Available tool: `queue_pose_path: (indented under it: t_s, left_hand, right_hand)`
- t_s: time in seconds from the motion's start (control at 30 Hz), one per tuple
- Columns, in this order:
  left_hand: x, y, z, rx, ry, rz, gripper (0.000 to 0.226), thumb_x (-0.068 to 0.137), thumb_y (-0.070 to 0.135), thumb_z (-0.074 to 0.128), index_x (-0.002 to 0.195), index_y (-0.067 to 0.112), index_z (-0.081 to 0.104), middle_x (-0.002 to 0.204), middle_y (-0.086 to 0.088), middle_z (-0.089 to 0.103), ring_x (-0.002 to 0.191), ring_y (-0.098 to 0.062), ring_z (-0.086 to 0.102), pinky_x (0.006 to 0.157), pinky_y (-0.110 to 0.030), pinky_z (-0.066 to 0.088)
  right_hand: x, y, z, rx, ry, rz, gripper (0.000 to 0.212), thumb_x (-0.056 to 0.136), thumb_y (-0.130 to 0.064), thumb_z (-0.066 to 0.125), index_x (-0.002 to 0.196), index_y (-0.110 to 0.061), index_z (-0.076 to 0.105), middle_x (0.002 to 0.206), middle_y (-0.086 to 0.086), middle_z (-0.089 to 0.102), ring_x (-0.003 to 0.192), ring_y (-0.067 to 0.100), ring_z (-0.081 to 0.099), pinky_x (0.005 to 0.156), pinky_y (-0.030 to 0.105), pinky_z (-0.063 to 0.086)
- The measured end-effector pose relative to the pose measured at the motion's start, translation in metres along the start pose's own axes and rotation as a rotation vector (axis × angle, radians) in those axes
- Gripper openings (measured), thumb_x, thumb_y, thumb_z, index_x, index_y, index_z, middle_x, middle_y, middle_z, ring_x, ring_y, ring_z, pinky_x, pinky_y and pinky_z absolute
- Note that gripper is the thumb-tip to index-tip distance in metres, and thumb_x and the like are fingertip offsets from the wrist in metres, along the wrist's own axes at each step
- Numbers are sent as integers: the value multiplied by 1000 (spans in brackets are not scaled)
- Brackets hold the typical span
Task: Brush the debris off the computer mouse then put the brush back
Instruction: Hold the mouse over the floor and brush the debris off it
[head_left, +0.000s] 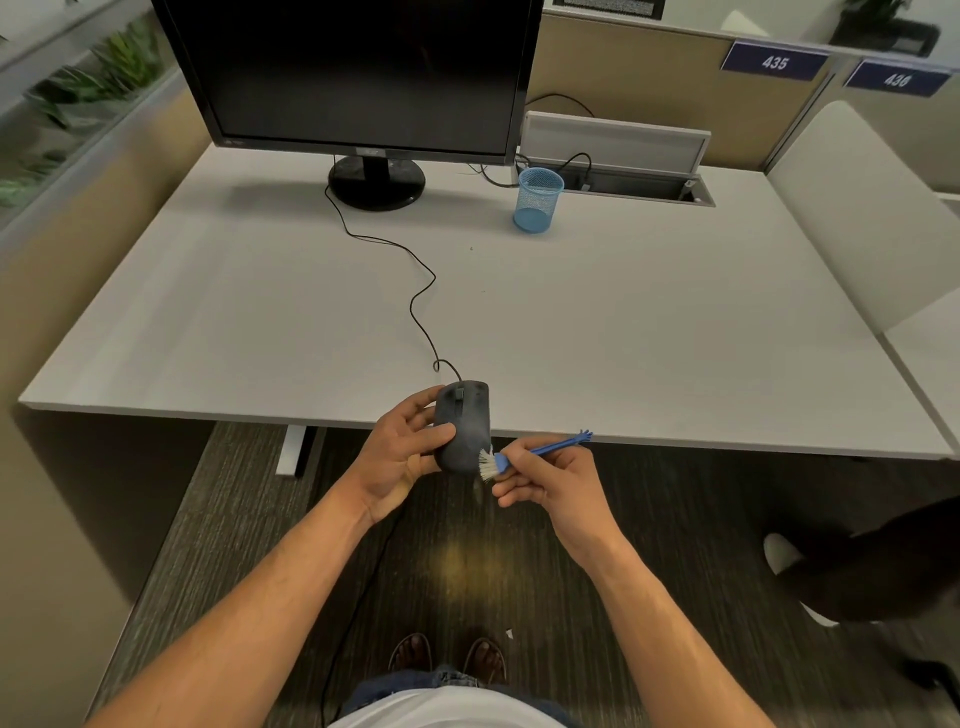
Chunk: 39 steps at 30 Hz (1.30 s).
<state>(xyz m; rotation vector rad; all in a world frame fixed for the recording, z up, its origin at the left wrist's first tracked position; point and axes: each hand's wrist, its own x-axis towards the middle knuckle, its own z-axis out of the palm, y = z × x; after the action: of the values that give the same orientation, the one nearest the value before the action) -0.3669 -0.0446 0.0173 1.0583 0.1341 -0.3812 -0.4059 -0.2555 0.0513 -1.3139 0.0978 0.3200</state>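
A dark grey wired computer mouse (465, 421) is held up over the front edge of the white desk (623, 322). My left hand (402, 457) grips it from the left side, thumb across its back. My right hand (550, 480) pinches a small blue brush (545, 448) by its handle. The brush's white bristles (487, 464) touch the lower right side of the mouse. The mouse cable (415, 301) runs back across the desk toward the monitor.
A black monitor (358, 73) stands at the back of the desk. To its right stands a blue mesh cup (537, 200), beside an open cable tray (623, 161). A white chair (862, 218) is at the right. Carpet and my feet lie below.
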Motion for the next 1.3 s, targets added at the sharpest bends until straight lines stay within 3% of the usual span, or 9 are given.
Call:
queue_pose_path:
  t_s: [0.6,0.87,1.1,1.3]
  left_hand:
    - [4,-1,6,-48,136,16,59,76,14,76,132,17,57,123,-6,70,113,-27,67,74,-35,60]
    - [5,0,9,-32,126,26,78,62,27,86,133,17,56,122,-4,71,113,-26,68,76,-35,60]
    - [3,0,5,-18,99,15,72,66,22,85,132,19,56,125,-6,69,116,-26,66,78,-37,59]
    - [0,0,0,-12,-21,-19,70,74,16,82,138,17,54,135,-14,62,122,-30,62,83,-41,58]
  right_hand:
    - [-5,22,19,69,56,-10,25,92,-20,68,108,-2,71,92,20,75,79,28,75,71,29,63]
    - [-5,30,28,45,31,-1,19,97,-13,65,111,-1,69,95,20,75,83,30,75,73,32,63]
    - [-9,20,8,22,-18,8,23,92,-18,68,106,0,70,95,21,75,76,26,74,67,29,62]
    - [9,-4,-8,68,142,-42,22,92,-20,66,102,0,69,83,17,73,69,23,72,63,26,61]
